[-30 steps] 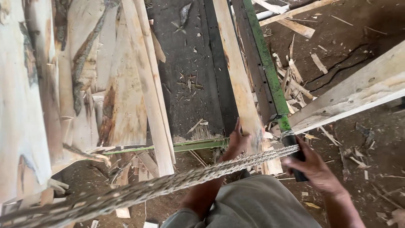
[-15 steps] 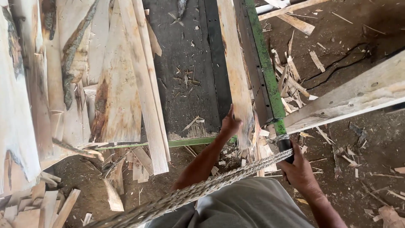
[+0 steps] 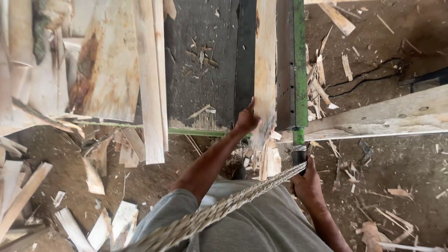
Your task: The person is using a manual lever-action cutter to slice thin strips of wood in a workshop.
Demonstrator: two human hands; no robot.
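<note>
My left hand (image 3: 246, 120) presses on the near end of a long pale wooden plank (image 3: 265, 70) that lies lengthwise on a dark machine table (image 3: 200, 70). My right hand (image 3: 305, 183) grips a black handle (image 3: 298, 156) at the end of a green metal rail (image 3: 299, 60) that runs alongside the plank. A thick braided rope (image 3: 219, 210) crosses diagonally in front of my grey shirt, passing by the right hand.
Rough pale slabs and offcut boards (image 3: 116, 60) are stacked on the left of the table. Wood scraps (image 3: 93, 177) litter the dirt floor. A pale wooden beam (image 3: 396, 116) juts out to the right. Splinters (image 3: 322, 79) lie beside the rail.
The view has swung so the table and rail now run straight up. My left hand has stayed on the plank's end, my right on the handle.
</note>
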